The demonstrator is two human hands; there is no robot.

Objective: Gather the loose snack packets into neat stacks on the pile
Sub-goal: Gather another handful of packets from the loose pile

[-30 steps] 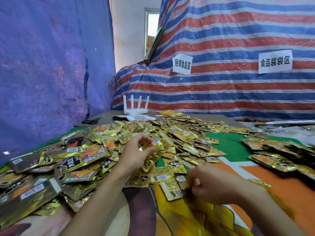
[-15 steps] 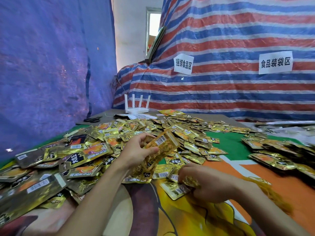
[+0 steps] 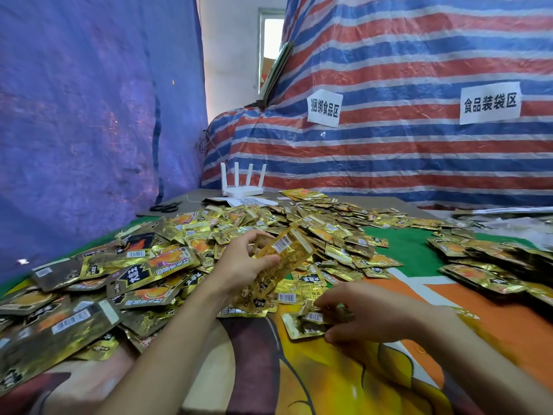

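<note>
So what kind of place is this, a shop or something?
Likely a makeshift food-packing workroom: gold snack packets heaped across the table, paper signs reading food bundling and bagging areas, taped onto striped tarpaulin walls.

Left hand (image 3: 239, 266) grips gold packet bundle (image 3: 281, 259) above pile (image 3: 167, 265); right hand (image 3: 368, 316) pinches packets (image 3: 305, 323) on worktop (image 3: 344, 384).

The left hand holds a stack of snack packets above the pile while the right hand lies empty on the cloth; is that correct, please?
No: in the head view the right hand pinches packets on the cloth; the left hand does hold its stack.
</note>
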